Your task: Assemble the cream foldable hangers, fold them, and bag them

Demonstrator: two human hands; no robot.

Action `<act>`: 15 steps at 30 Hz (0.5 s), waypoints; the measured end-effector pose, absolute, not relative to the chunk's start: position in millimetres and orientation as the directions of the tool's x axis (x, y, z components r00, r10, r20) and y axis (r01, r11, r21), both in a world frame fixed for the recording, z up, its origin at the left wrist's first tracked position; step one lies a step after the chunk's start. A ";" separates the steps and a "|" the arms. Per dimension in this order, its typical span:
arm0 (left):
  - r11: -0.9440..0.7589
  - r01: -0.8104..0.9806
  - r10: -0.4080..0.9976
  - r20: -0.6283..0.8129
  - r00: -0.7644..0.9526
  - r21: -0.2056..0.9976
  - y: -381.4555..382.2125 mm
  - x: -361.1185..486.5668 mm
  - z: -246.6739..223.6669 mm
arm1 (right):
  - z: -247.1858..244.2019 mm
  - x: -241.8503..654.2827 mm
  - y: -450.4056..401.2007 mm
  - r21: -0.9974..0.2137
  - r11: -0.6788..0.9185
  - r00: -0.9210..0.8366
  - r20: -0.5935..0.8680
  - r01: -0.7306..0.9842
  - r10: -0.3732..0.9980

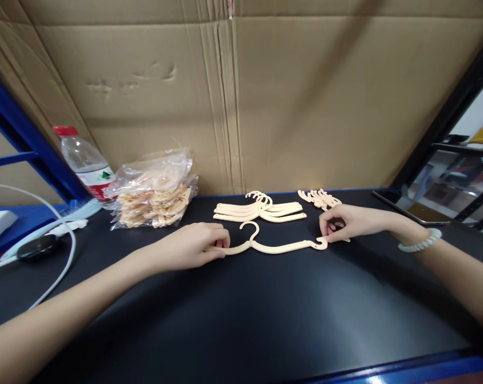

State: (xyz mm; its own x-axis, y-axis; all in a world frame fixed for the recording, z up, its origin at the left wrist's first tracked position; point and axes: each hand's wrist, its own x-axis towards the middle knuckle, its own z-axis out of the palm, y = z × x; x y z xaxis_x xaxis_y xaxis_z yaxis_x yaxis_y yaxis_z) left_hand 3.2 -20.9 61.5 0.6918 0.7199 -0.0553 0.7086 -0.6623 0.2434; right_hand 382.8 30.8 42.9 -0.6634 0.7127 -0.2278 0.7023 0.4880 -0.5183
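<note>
A cream plastic hanger (279, 249) lies across the middle of the black table, its hook turned toward the back. My left hand (201, 244) grips the end of its left arm between thumb and fingers. At the right end, my right hand (336, 224) pinches a small cream hooked piece (321, 244) that meets the tip of the hanger's right arm; whether the two are joined I cannot tell. Behind the hanger is a stack of similar hangers (241, 212), hooks overlapping. Several small cream pieces (319, 198) lie in a row beyond my right hand.
A clear bag of cream parts (155, 194) and a red-capped bottle (90, 168) stand at the back left. White cables (71, 250) and a black device (37, 247) are at far left. A phone (411, 208) lies back right. Cardboard (313, 96) walls the back.
</note>
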 end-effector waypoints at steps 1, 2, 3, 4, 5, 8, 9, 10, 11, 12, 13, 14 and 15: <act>-0.655 0.711 0.726 -0.047 0.686 0.254 -19.6 2.2 61.5 | 43.6 383.9 31.4 -0.530 0.485 -0.669 -0.232 0.696 0.707; -0.652 0.711 0.732 -0.029 0.681 0.264 -17.8 1.0 61.0 | 44.4 385.7 32.5 -0.542 0.480 -0.672 -0.231 0.689 0.704; -0.651 0.709 0.737 0.001 0.676 0.271 -15.2 -0.6 59.8 | 45.3 388.3 34.3 -0.556 0.477 -0.669 -0.208 0.681 0.713; -0.655 0.704 0.740 0.046 0.671 0.274 -11.7 -2.5 57.9 | 45.9 391.7 36.9 -0.569 0.473 -0.654 -0.158 0.672 0.739; -0.662 0.698 0.742 0.103 0.663 0.274 -7.5 -4.7 55.3 | 46.1 396.2 40.3 -0.582 0.467 -0.619 -0.083 0.666 0.781; -0.666 0.698 0.745 0.279 0.606 0.261 8.7 -12.7 44.6 | 43.7 413.8 53.5 -0.597 0.410 -0.386 0.176 0.690 0.905; -0.662 0.706 0.746 0.318 0.585 0.253 14.3 -15.3 40.7 | 41.8 420.3 58.1 -0.586 0.379 -0.298 0.235 0.716 0.925; -0.658 0.713 0.745 0.345 0.571 0.242 19.5 -17.8 37.0 | 39.5 426.2 62.2 -0.565 0.348 -0.227 0.275 0.748 0.934; -0.657 0.718 0.743 0.361 0.564 0.231 24.1 -19.9 33.6 | 36.8 431.3 65.7 -0.537 0.324 -0.176 0.309 0.779 0.935; -0.656 0.721 0.742 0.363 0.564 0.222 27.9 -21.6 30.6 | 34.0 435.0 68.4 -0.505 0.308 -0.145 0.336 0.806 0.930; -0.658 0.721 0.740 0.359 0.568 0.216 30.9 -22.8 28.0 | 30.9 437.0 70.3 -0.475 0.305 -0.136 0.357 0.826 0.924; -0.662 0.718 0.738 0.351 0.576 0.213 33.2 -23.5 25.8 | 27.9 437.2 71.6 -0.448 0.313 -0.144 0.372 0.837 0.917; -0.667 0.715 0.735 0.344 0.584 0.210 34.7 -23.7 24.0 | 24.8 435.7 72.3 -0.424 0.333 -0.166 0.383 0.842 0.909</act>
